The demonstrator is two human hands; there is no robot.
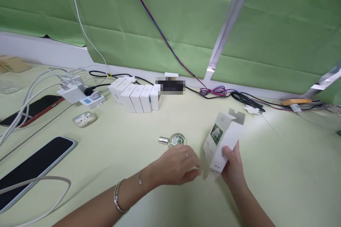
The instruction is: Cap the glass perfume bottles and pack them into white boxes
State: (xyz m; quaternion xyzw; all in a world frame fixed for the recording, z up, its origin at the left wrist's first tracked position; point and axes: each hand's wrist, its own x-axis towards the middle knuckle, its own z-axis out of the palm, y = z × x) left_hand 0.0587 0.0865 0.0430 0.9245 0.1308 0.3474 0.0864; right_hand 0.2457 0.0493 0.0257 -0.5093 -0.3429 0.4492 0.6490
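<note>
My right hand [234, 170] grips a white perfume box [226, 142], thumb on its side face. The box is tilted above the table, shows a white-flower picture, and has flaps standing open at its top end. My left hand [179, 165], wearing a ring, hovers just left of the box with loosely bent fingers, a small gap between them and nothing visible in them. A round glass perfume bottle [176, 139] with a silver cap lies on its side just beyond the left hand, which covers its near edge.
Several small white boxes [135, 97] stand in a row at the back. Left are phones [39, 163], an earbud case [84, 119], a charger [76, 91] and white cables. Coiled black cable [246, 102] and red-blue wires [215, 91] lie along the green partition [160, 25].
</note>
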